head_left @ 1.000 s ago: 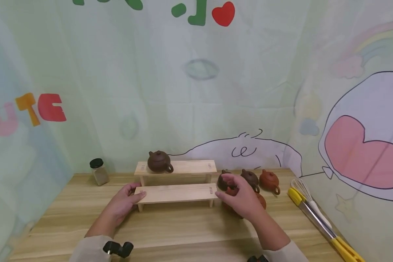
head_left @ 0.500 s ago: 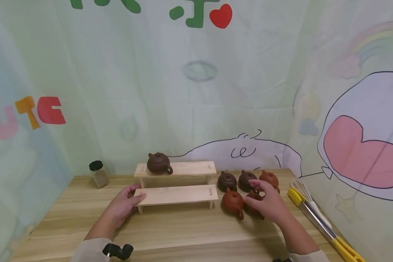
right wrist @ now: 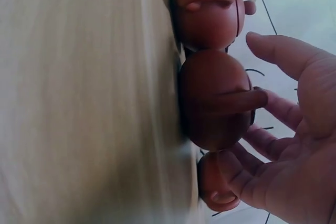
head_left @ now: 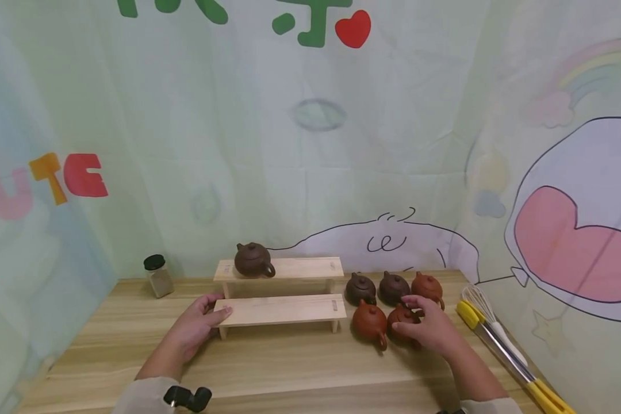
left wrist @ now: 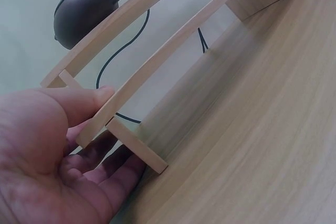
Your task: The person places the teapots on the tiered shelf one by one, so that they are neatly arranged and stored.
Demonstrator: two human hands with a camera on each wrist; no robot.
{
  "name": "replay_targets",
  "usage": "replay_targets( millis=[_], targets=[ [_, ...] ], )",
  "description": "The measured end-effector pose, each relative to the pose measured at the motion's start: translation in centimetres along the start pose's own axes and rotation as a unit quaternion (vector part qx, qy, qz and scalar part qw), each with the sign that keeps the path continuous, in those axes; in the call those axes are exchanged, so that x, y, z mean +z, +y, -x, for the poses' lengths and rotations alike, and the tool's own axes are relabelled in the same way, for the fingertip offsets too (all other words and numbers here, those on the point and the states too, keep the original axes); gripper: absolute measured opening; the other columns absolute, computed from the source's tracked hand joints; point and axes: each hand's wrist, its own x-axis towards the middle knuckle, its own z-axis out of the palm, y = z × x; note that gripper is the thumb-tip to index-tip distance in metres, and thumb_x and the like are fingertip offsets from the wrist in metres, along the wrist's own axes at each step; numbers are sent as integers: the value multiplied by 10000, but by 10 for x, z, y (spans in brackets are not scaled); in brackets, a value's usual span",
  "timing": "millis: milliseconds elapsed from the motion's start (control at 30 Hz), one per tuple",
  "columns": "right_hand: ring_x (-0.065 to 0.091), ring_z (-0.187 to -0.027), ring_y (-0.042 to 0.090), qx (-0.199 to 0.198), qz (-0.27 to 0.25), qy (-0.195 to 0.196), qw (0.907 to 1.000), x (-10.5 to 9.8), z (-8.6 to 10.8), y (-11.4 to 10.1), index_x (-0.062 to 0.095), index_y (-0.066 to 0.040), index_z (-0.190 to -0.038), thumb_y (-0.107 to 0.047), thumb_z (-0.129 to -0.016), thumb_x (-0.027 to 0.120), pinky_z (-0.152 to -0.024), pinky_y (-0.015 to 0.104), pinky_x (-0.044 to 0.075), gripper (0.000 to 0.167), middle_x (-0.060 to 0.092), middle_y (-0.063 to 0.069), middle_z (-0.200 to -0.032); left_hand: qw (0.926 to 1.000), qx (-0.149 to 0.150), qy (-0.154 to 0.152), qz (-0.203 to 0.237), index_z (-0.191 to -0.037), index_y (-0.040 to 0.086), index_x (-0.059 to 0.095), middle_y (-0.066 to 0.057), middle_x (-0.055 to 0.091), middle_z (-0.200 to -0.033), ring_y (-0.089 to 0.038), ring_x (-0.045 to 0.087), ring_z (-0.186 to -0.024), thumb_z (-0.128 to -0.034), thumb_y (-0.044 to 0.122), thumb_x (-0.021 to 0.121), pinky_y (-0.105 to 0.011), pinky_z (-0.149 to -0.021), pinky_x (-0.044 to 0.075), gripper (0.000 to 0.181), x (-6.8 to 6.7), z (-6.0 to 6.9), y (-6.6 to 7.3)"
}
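Note:
My left hand [head_left: 194, 323] grips the left end of the front wooden stand [head_left: 282, 309], thumb on top and fingers below at its leg [left wrist: 137, 146]. On the taller wooden stand [head_left: 305, 267] behind sits a dark brown teapot [head_left: 252, 260], at the left. My right hand [head_left: 436, 328] is spread over a reddish-brown teapot [head_left: 401, 317] in the front row. In the right wrist view the thumb [right wrist: 278, 51] is apart from that teapot, while fingers lie close to its handle [right wrist: 236, 100]; contact is unclear. An orange-red teapot [head_left: 370, 323] stands just left of it.
Behind are two dark teapots [head_left: 360, 288] [head_left: 394, 287] and another orange-red teapot [head_left: 426, 286]. A whisk [head_left: 478, 302] and yellow-tipped tongs [head_left: 502, 342] lie along the right edge. A black-lidded jar [head_left: 158, 277] stands back left, before a printed curtain [head_left: 259, 115].
My right hand has moved rightward from beside the front stand's right end, over to the front-row reddish-brown teapot. The left hand keeps its hold on the stand.

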Motion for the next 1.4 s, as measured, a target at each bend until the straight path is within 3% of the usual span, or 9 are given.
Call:
replay_targets(
  millis=[133,300,567,900,1200,1400],
  targets=[
    [665,-1167,293,170,29,-145,9997,2,-3,9,622,-53,-1428,-346,-826,940,-980,515,589,742,693,178,-1363,10000,-30,-28,44,-1618,-46,286,-304,270,-1715,-406,506,-1467,-1097,263,627,-602,-1240,428,696,1,0,1],
    [670,-1196,316,312,-120,-327,9989,4,-4,15,606,-63,-1442,-315,-804,958,-989,514,587,771,680,186,-1386,9999,-62,-55,77,-1616,-50,280,-295,280,-1713,-433,474,-1495,-1094,264,633,-611,-1247,416,704,2,2,2],
    [650,-1243,347,344,-94,-330,9988,3,-5,15,598,-99,-1455,-339,-814,951,-1021,551,571,770,670,197,-1408,9999,-73,-41,123,-1620,-44,276,-293,277,-1717,-425,485,-1488,-1081,280,655,-603,-1255,411,734,2,4,5],
    [667,-1195,314,284,-80,-252,9992,2,-4,17,637,-110,-1431,-329,-803,958,-971,497,593,739,691,178,-1377,9999,-68,-35,127,-1618,-56,272,-304,291,-1702,-424,483,-1485,-1094,253,631,-607,-1253,409,706,2,1,4],
    [682,-1212,324,-377,-52,295,9988,-15,3,-10,635,-105,-1459,-330,-835,921,-952,429,584,722,689,184,-1402,9999,-69,-38,134,-1624,-54,263,-298,299,-1703,-408,493,-1477,-1098,255,625,-595,-1248,421,709,2,-1,2],
    [670,-1249,299,-629,-629,31,9960,-10,11,-50,634,-182,-1469,-309,-856,904,-970,406,587,682,671,131,-1430,9999,-86,-27,125,-1618,-39,283,-281,304,-1707,-391,508,-1467,-1090,268,641,-573,-1241,441,708,1,1,1]
  ],
)
